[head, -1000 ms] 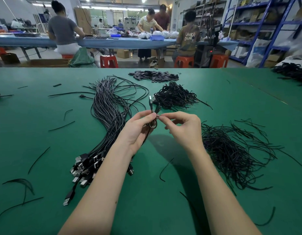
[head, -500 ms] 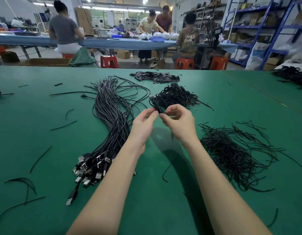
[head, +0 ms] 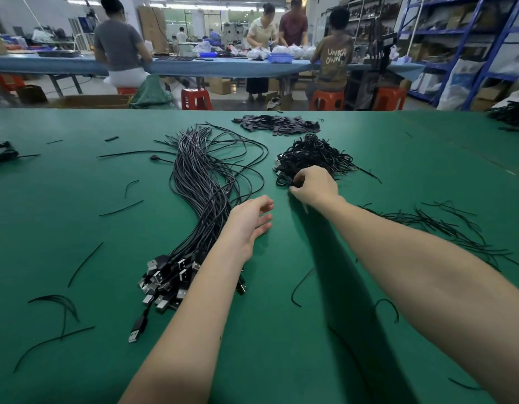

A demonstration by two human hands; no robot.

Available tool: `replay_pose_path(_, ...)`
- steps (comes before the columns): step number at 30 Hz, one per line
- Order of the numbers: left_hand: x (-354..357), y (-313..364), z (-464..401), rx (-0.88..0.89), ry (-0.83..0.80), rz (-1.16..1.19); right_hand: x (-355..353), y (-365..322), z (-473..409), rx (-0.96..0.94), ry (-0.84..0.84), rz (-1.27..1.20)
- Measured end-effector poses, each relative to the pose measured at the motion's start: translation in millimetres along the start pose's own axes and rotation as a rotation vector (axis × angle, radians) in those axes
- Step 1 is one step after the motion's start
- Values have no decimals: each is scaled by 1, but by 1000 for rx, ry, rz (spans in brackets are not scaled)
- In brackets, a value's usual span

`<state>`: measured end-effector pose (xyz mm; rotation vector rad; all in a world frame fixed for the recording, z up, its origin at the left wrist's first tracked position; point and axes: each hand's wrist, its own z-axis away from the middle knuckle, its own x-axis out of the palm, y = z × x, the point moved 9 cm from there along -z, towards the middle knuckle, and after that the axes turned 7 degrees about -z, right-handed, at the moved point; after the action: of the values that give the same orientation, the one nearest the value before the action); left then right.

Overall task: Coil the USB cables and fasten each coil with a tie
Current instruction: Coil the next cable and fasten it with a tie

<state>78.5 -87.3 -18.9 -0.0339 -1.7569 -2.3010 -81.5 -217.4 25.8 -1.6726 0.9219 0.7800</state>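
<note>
The right hand (head: 315,185) pinched a coiled USB cable (head: 284,179) at the edge of the coil pile (head: 312,156). The left hand (head: 249,220) hovered loosely open and empty. The tie was indiscernible.

Matt green table (head: 77,228); glossy black plastic-sheathed cables (head: 200,182).

- Cable bundle (head: 200,199) lies mid-table (head: 77,228), plugs at near end.
- Coil pile (head: 310,156) right of bundle; right hand (head: 313,185) at its near edge.
- Tie pile (head: 445,228) further right, nearer.
- Tabs heap (head: 277,123) behind coils.
- Left hand (head: 249,220) just right of bundle.
</note>
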Motion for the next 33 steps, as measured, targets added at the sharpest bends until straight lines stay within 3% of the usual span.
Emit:
replay_pose_path(6,1,1,3,10,3,-11,-7,5,1,20,92,12)
replay_pose_path(12,-1,1,3,0,-1,7,-8,6,-7,138,20,6)
replay_pose_path(20,0,5,4,12,-23,-8,-5,-27,23,-100,-9,128)
replay_pose_path(23,-2,12,6,57,3,-88,1,-37,47,-140,-75,1)
replay_pose_path(27,-8,31,9,135,39,-160,18,-61,89,-195,-337,-199)
replay_pose_path(33,-27,60,9,341,46,-551,21,-81,139,-203,-435,-435)
